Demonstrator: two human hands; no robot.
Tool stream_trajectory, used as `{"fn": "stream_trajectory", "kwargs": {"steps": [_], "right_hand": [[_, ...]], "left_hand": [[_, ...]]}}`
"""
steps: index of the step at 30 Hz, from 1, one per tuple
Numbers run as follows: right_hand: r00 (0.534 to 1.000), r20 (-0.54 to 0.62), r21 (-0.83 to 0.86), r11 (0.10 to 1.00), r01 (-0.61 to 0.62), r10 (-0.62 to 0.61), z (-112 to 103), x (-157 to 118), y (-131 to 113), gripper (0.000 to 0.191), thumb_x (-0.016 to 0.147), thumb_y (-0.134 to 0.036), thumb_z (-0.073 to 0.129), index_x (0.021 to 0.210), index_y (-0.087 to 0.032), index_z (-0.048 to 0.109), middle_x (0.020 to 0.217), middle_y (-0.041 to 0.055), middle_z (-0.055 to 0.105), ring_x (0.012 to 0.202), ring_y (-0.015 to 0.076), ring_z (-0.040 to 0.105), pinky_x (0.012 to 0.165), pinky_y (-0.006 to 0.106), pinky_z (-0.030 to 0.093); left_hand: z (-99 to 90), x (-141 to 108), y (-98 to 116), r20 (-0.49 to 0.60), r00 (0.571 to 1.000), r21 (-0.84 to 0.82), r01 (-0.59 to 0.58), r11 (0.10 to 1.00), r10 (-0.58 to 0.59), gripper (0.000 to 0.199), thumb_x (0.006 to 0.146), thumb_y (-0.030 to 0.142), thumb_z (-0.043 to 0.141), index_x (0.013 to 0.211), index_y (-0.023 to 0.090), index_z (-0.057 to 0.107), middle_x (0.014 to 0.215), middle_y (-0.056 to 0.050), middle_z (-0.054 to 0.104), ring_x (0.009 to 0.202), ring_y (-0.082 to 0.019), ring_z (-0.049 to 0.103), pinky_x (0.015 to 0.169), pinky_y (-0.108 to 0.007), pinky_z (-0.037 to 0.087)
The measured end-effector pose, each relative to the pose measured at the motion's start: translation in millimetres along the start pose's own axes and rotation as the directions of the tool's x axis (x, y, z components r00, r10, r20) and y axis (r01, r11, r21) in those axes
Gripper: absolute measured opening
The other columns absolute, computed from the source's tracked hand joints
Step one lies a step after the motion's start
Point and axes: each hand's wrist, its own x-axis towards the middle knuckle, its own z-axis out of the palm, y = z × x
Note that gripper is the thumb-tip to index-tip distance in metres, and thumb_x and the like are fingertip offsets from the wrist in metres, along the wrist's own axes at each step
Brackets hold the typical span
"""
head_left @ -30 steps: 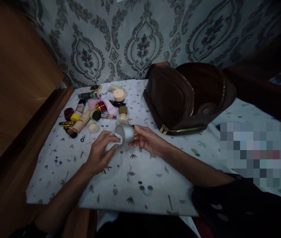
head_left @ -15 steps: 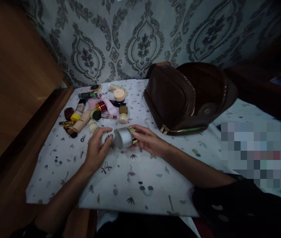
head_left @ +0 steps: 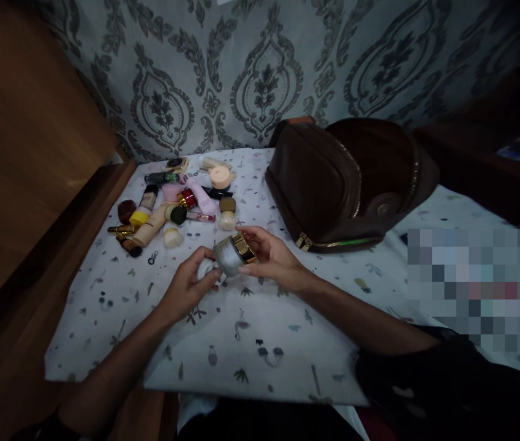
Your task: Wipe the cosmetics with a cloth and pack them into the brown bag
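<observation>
Over the near middle of the cloth-covered surface, my right hand [head_left: 275, 260] has its fingers and thumb around a cream jar [head_left: 228, 256] with a silver-grey body and a shiny gold lid [head_left: 245, 247]. The jar is tilted, lid toward the right. My left hand [head_left: 188, 285] is closed on a crumpled white cloth [head_left: 205, 269], pressed against the jar's lower side. Part of the cloth is hidden by the fingers. Beyond my hands lie a small cream-coloured jar [head_left: 227, 220] and another white jar with a yellowish band [head_left: 172, 237].
Many cosmetics lie at the back left, among them a beige tube [head_left: 150, 225], a pink tube [head_left: 201, 195] and a round peach compact [head_left: 220, 177]. An unzipped brown leather bag [head_left: 315, 190] stands at the back right. A wooden panel [head_left: 25, 141] rises at the left.
The jar has turned in my hands, showing its side and gold lid instead of its base. My left hand with the cloth has moved slightly right and lower, under the jar.
</observation>
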Motion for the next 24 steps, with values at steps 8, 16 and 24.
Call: {"fn": "stream_trajectory", "kwargs": {"steps": [8,16,24], "right_hand": [[0.997,-0.063,-0.173,0.984,0.036,-0.048,4.2,-3.8,-10.5,0.051,0.060,-0.030,0.086,0.099,-0.021,0.055,0.084,-0.0025,0.058,0.079,0.0149,0.056,0.074,0.027,0.046],[0.976,0.040,-0.544,0.815,0.202,-0.215,6.2,-4.4,0.8,0.053,0.065,-0.027,0.080,0.112,-0.021,0.057,0.109,0.0067,0.062,0.104,0.0246,0.058,0.094,0.041,0.046],[0.918,0.208,-0.748,0.550,0.372,-0.337,11.5,-9.0,2.6,0.064,0.071,-0.023,0.076,0.131,-0.021,0.052,0.113,0.0101,0.061,0.108,0.0282,0.056,0.094,0.048,0.048]], "left_hand": [[-1.6,1.0,-4.7,-0.021,1.000,0.068,0.004,0.998,-0.002,0.017,0.086,0.035,0.062,0.096,0.021,0.059,0.091,-0.001,0.059,0.073,-0.015,0.058,0.057,-0.024,0.055],[-5.7,-0.2,-3.8,-0.224,0.970,0.303,-0.028,0.953,0.100,0.018,0.089,0.035,0.059,0.100,0.021,0.059,0.087,0.001,0.063,0.074,-0.015,0.060,0.067,-0.026,0.049],[-1.5,0.4,0.7,-0.176,0.902,0.456,-0.281,0.845,0.395,0.012,0.092,0.024,0.057,0.102,0.020,0.061,0.096,-0.003,0.065,0.094,-0.018,0.061,0.086,-0.031,0.048]]}}
